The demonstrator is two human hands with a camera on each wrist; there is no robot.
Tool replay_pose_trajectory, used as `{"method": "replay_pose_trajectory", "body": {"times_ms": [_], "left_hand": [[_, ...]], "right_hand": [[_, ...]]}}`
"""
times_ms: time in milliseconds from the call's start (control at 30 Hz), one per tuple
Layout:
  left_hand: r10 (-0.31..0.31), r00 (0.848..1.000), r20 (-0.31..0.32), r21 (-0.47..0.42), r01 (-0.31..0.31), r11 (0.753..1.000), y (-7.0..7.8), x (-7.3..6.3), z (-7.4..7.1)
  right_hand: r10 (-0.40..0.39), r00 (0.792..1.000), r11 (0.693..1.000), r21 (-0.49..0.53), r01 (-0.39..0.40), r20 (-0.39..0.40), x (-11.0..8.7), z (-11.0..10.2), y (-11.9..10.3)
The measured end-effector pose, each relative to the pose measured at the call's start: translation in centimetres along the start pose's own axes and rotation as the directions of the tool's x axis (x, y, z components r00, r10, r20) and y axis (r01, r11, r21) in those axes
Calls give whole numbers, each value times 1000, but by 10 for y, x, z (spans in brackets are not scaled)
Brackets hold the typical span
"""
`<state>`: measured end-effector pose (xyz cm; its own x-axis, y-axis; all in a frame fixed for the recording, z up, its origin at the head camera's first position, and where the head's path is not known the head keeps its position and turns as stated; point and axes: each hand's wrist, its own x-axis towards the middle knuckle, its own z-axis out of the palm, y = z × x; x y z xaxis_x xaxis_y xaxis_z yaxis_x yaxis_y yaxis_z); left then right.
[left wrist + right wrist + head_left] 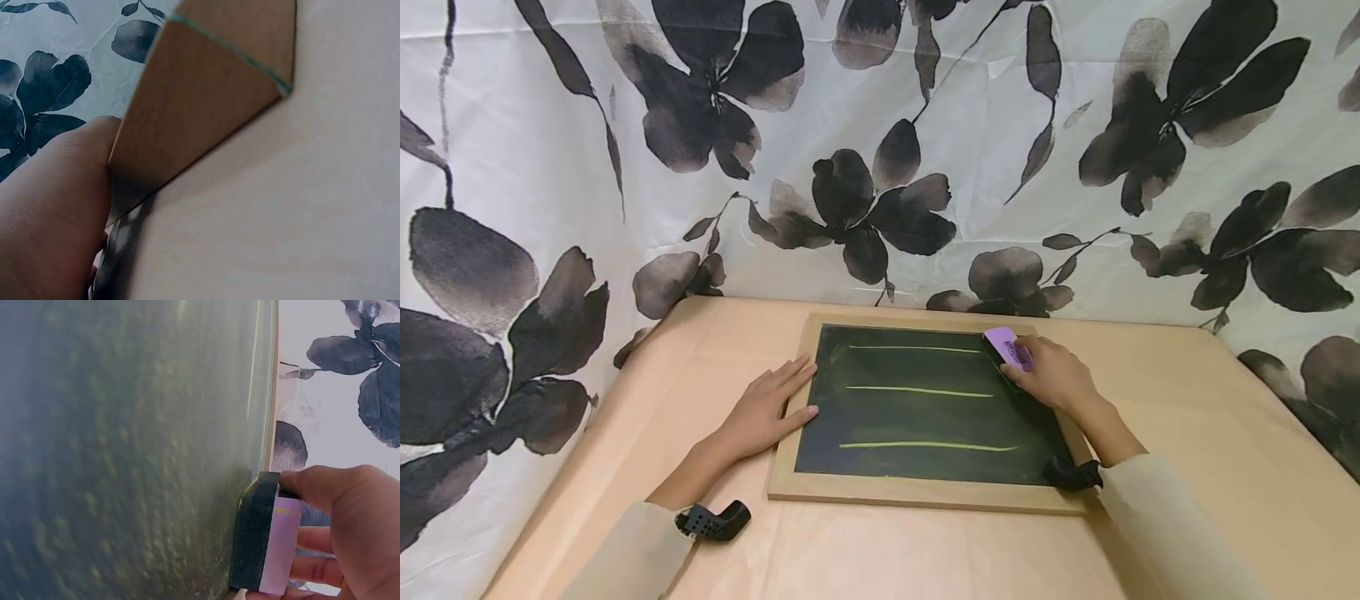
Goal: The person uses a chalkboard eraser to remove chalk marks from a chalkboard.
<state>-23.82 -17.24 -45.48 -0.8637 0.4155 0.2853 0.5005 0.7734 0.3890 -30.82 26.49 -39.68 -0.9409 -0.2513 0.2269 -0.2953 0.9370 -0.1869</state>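
A chalkboard (917, 421) in a light wooden frame (925, 493) lies on the table, with three yellow chalk lines across it. My left hand (763, 408) rests at the frame's left side, fingers extended and thumb over the edge. In the left wrist view that hand (53, 206) is against the wooden frame (194, 81). Near the board's top right corner, my right hand (1060, 375) grips a chalkboard eraser (1006, 346) with a purple back. The right wrist view shows the eraser's dark felt (255, 537) at the board, held between thumb and fingers.
The board sits on a light wood table (1187, 400). Behind it hangs a white cloth (985, 108) with dark flowers, reaching round both sides. Black wrist devices sit by the cuffs, the left one (711, 522) over the table and the right one (1075, 475) over the board's lower right corner.
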Motion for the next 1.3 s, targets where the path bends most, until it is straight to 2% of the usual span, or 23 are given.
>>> {"method": "replay_pose_trajectory", "body": {"times_ms": [233, 600, 900, 1100, 1300], "left_hand": [[0, 1000, 4, 5, 0, 1000, -1, 3, -5], [-14, 1000, 12, 5, 14, 1000, -2, 2, -9], [-3, 1000, 7, -8, 3, 1000, -2, 0, -2], [-18, 1000, 9, 2, 18, 1000, -4, -2, -4], [-7, 1000, 2, -4, 7, 1000, -3, 5, -1]], "right_hand": [[8, 999, 999, 43, -6, -41, 5, 0, -5], [5, 997, 999, 50, -1, -76, 7, 7, -10], [-4, 998, 999, 33, 6, -64, 3, 10, -16], [-25, 999, 1000, 9, 25, -40, 10, 16, -28], [-48, 998, 999, -20, 47, -35, 15, 16, -40]]}}
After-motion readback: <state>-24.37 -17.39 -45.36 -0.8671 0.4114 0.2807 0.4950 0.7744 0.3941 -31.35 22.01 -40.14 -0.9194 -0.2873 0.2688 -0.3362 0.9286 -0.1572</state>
